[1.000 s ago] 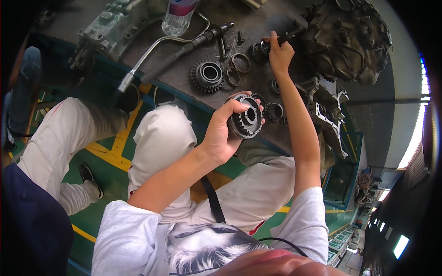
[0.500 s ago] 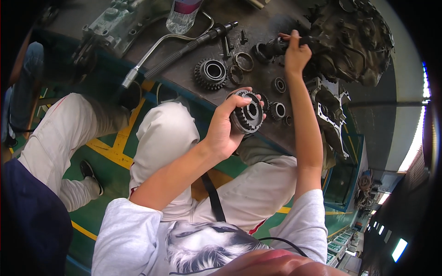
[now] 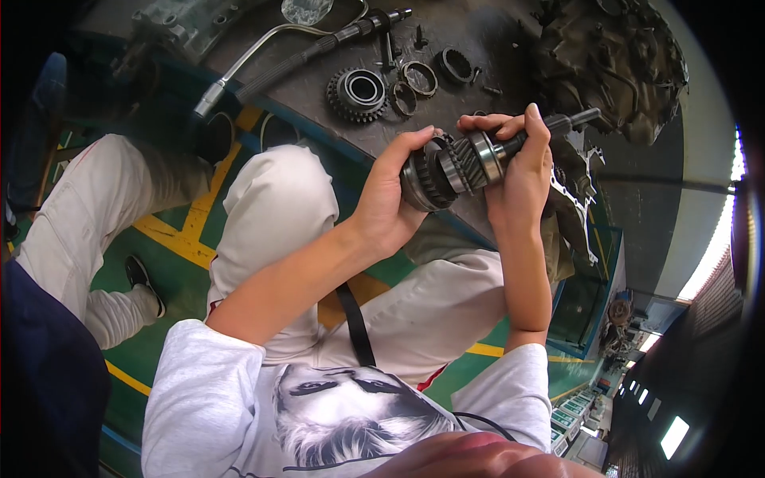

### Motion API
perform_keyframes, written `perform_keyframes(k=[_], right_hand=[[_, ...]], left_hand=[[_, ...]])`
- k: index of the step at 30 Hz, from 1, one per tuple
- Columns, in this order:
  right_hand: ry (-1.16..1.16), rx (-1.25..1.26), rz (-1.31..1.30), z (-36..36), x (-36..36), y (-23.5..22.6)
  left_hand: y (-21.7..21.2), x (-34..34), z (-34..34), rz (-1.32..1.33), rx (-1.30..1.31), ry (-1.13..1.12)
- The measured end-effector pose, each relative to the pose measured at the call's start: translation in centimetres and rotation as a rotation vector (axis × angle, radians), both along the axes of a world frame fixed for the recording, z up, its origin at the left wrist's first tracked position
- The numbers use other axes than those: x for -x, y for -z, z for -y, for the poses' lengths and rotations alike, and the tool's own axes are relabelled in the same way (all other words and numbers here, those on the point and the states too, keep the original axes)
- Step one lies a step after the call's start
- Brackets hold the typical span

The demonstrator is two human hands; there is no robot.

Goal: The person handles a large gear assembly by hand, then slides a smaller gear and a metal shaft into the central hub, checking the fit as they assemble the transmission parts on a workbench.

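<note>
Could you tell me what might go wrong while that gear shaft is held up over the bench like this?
The left hand cups only the end gear of the gear shaft, and the right hand grips its thin stem, so a slip could drop it onto the loose gear and rings on the workbench or onto the person's lap. Fingers lying across the toothed sections could be pinched if parts slide.

Bare table (image 3: 510,48) lies open at upper centre, between the loose rings (image 3: 420,77) and the gearbox housing (image 3: 613,56) at upper right (a bulky block); the large gear (image 3: 356,94) and the hose (image 3: 295,60) crowd the upper left.
</note>
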State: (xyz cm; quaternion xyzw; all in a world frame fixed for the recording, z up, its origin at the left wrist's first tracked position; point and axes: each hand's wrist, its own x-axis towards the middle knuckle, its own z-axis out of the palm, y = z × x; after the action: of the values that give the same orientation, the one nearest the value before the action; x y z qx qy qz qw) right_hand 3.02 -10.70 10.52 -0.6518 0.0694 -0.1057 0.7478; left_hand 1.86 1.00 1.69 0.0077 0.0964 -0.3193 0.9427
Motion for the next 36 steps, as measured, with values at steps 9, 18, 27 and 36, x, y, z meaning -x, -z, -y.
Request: perform_keyframes(k=[9, 18, 27, 36], right_hand=[[0.048, 0.319, 0.236, 0.4, 1.1, 1.5], [0.119, 0.211, 0.290, 0.3, 1.2, 2.1], [0.185, 0.503, 0.355, 0.6, 1.9, 3.7], [-0.100, 0.599, 0.164, 3.4, 4.8, 1.2]], left_hand=[[-0.1, 0.3, 1.3, 0.011, -0.009, 0.058], [-0.6, 0.1, 1.3, 0.074, -0.029, 0.025], [-0.4, -0.8, 0.5, 0.116, -0.182, -0.060], [-0.3, -1.1, -0.7, 0.153, -0.190, -0.104]])
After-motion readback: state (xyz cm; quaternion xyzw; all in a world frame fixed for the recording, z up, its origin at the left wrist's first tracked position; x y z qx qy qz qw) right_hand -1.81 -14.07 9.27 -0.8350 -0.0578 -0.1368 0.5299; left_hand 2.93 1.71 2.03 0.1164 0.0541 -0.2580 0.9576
